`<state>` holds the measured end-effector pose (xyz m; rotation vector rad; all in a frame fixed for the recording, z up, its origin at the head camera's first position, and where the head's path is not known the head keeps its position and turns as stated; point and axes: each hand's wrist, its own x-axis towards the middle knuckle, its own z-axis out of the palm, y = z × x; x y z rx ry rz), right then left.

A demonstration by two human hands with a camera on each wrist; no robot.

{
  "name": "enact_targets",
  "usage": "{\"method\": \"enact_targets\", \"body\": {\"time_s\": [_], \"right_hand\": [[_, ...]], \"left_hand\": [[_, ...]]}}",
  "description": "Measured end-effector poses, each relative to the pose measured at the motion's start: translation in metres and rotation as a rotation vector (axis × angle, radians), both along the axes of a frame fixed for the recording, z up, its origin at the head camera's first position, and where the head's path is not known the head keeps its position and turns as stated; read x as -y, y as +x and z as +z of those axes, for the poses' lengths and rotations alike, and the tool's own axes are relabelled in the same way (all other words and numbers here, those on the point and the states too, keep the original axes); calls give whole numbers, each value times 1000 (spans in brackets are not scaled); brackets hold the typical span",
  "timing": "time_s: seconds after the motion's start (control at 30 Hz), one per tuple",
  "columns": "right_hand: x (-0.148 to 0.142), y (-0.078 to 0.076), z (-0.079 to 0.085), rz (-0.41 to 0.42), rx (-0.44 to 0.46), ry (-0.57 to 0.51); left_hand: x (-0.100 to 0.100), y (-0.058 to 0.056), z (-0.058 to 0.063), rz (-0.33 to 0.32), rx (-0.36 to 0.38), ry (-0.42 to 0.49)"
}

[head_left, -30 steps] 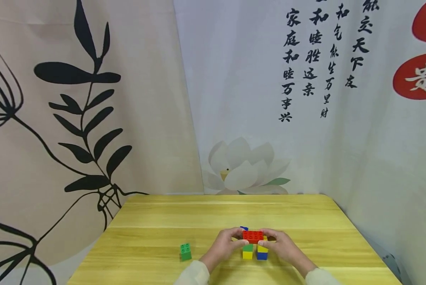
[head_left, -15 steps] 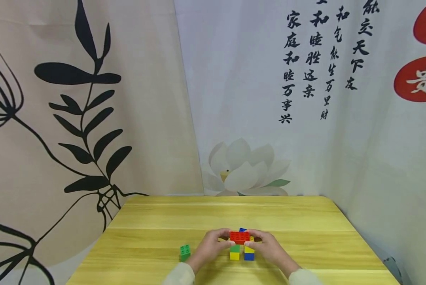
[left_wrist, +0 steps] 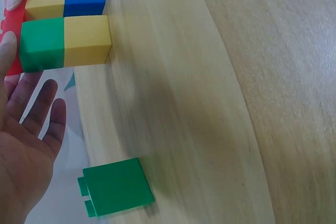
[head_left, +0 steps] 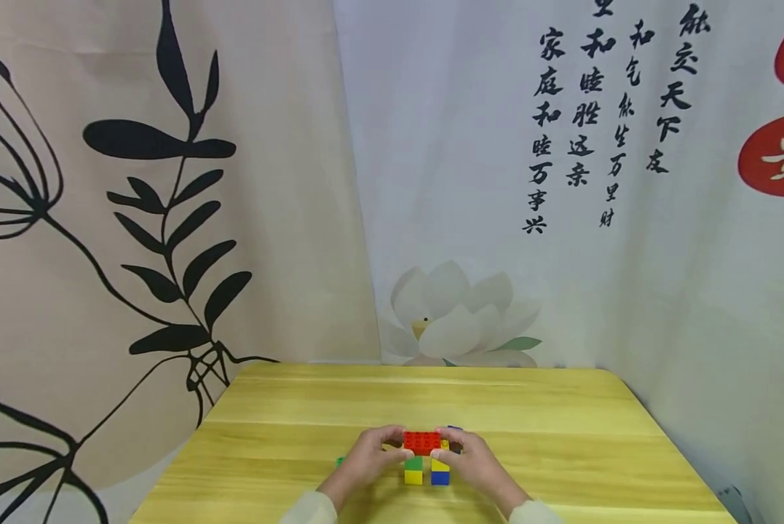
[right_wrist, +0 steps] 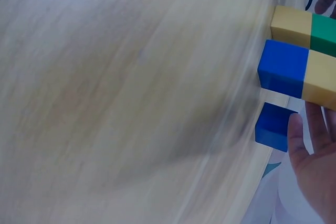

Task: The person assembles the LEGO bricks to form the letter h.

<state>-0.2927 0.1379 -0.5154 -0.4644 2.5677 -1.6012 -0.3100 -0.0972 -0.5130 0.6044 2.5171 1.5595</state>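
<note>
A red brick (head_left: 421, 442) lies across the tops of two short stacks, forming an arch. The left stack is a green block (head_left: 414, 463) over a yellow block (head_left: 413, 477); the right one is a yellow block (head_left: 440, 466) over a blue block (head_left: 440, 478). My left hand (head_left: 368, 458) pinches the red brick's left end between thumb and fingers. At its other end my right hand (head_left: 473, 461) pinches it likewise. In the left wrist view the stacks (left_wrist: 87, 40) stand side by side with a gap at their bases.
A loose green block (left_wrist: 118, 187) stands on the wooden table (head_left: 287, 437) left of the arch, mostly hidden by my left hand in the head view. A loose blue block (right_wrist: 273, 127) is near my right hand. A printed curtain (head_left: 287, 182) hangs behind the table.
Both hands have moved left across the table, and the arch with them. The loose green block is now mostly covered by my left hand in the head view.
</note>
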Motion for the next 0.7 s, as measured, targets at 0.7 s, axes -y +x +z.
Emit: {"method": "enact_targets", "body": {"time_s": [0.7], "right_hand": [[-6, 3, 1, -25, 53, -92]], "left_hand": [[0, 1, 4, 20, -37, -75]]}}
